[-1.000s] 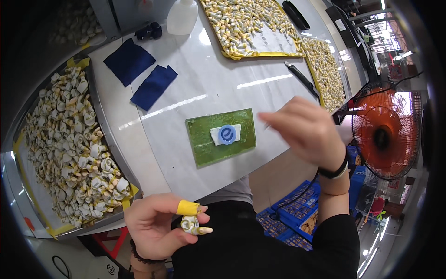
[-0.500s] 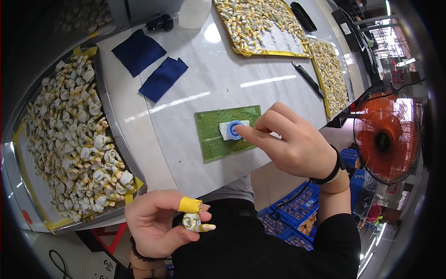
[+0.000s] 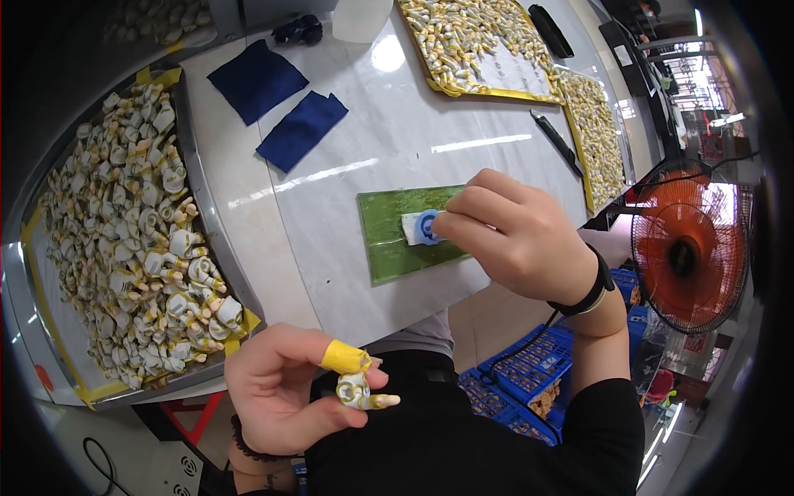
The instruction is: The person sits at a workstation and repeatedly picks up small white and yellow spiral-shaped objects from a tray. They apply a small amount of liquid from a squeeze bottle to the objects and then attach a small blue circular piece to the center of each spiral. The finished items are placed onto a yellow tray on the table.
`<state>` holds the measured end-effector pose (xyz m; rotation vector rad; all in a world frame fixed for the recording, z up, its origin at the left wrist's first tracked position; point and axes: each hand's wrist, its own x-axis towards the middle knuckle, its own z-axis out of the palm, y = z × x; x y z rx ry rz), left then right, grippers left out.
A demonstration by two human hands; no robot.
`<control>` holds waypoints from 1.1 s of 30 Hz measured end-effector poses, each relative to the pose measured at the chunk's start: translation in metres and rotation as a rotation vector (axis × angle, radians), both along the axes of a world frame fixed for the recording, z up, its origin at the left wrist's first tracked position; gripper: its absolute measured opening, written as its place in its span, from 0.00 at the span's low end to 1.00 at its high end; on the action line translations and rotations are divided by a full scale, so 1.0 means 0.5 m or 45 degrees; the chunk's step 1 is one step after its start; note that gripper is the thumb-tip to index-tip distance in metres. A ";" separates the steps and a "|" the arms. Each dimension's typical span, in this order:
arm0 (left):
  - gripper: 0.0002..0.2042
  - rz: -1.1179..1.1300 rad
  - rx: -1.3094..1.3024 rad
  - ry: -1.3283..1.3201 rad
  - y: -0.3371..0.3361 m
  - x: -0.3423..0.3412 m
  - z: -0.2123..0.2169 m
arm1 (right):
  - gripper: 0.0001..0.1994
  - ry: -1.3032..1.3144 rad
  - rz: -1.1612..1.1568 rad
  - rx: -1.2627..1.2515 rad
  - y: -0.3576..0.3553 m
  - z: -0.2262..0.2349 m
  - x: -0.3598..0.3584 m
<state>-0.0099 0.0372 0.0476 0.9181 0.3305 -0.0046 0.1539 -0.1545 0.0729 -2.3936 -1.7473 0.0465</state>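
My left hand (image 3: 285,388), a yellow wrap on one finger, pinches a small white-and-yellow figurine part (image 3: 354,390) with a pale pointed tip, in front of my body. My right hand (image 3: 521,231) is closed over the near side of a green plate (image 3: 386,260) on the table. Its thumb and index fingertips grip the right edge of a round blue disc (image 3: 428,226) with a darker ring-like mark. Under the disc lies a small white block (image 3: 408,230), partly covered by the disc and fingers.
A large tray (image 3: 192,165) heaped with similar figurine parts stands at left. Two dark blue cloths (image 3: 303,131) lie beyond the plate. Farther back are a yellow-edged tray (image 3: 496,93), a black-handled knife (image 3: 558,145) and another filled tray (image 3: 589,136). An orange fan (image 3: 683,252) and blue crates (image 3: 529,355) are at right.
The whole view has shifted slightly. My right fingers have drawn together at the disc's right edge, where the index finger pointed onto it before. My left hand keeps its hold.
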 end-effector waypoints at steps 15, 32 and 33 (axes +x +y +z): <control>0.23 0.084 0.257 -0.152 -0.009 0.004 -0.014 | 0.08 -0.092 0.014 -0.056 0.006 0.006 -0.011; 0.11 0.092 0.623 -0.610 -0.021 0.015 -0.016 | 0.10 0.925 -0.136 0.908 0.025 0.034 -0.111; 0.11 0.070 0.635 -0.611 -0.020 0.015 -0.014 | 0.09 0.915 -0.110 0.913 0.024 0.031 -0.111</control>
